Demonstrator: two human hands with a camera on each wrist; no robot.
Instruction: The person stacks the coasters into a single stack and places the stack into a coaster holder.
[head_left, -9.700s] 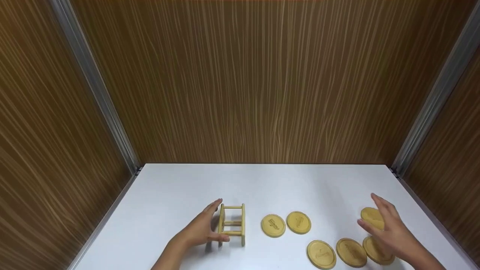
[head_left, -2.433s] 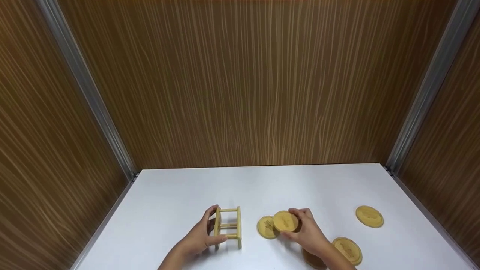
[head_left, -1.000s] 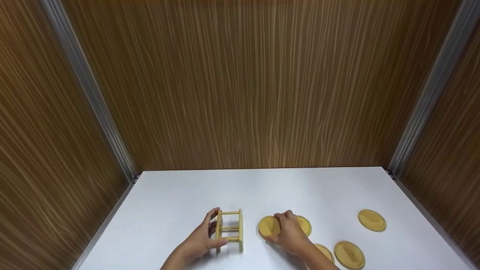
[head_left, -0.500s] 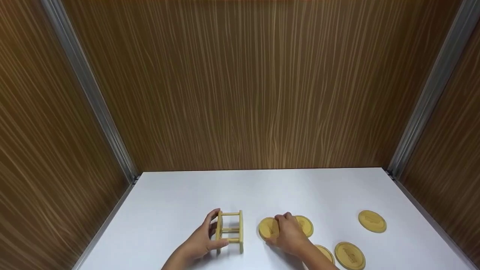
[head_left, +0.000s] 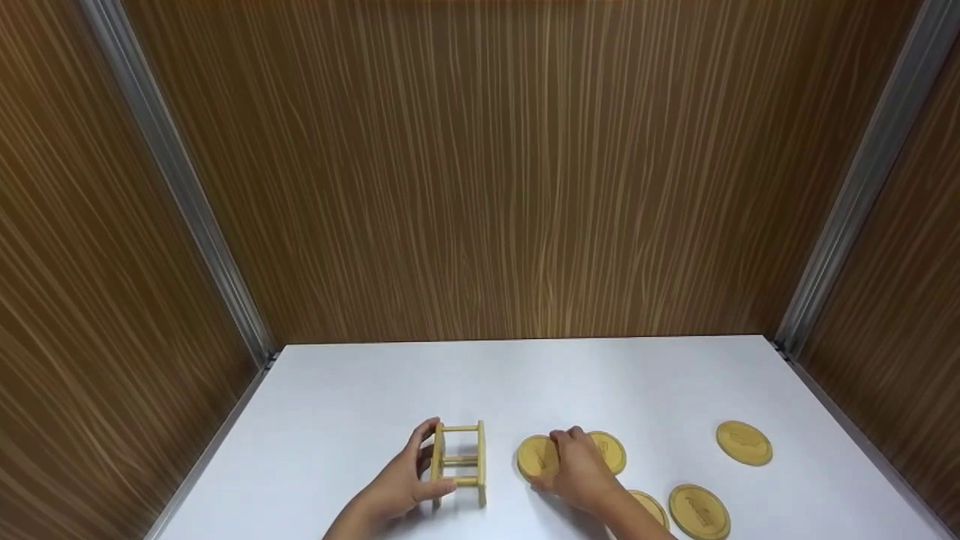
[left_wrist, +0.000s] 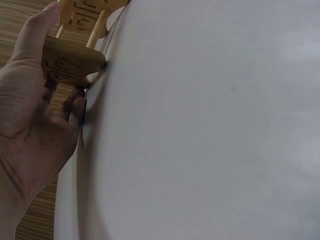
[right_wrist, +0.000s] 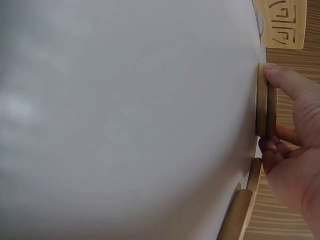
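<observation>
My left hand (head_left: 394, 484) grips the near-left end panel of a small wooden coaster rack (head_left: 481, 461), thumb at the front and fingers behind. Carved line patterns show on the rack's panels (left_wrist: 62, 67) in the left wrist view, and round bars join them. To the rack's right, my right hand (head_left: 581, 476) pinches two round wooden coasters (head_left: 534, 456), stacked flat on the table. The right wrist view shows the lower coaster (right_wrist: 261, 100) against the tabletop, with thumb and fingertips at opposite edges of the stack. Part of the stack is hidden by the hand.
Single coasters lie around on the white table (head_left: 420, 375): one just behind the right hand (head_left: 609, 452), one partly under the forearm (head_left: 651, 506), one nearby (head_left: 700, 511) and one farther right (head_left: 744, 442). Wood-grain walls (head_left: 480, 187) enclose the table.
Since the oldest frame, my left hand has taken hold of the rack. My right hand has carried a coaster from the lower right onto the leftmost coaster. Over the last second, both hands stay nearly still.
</observation>
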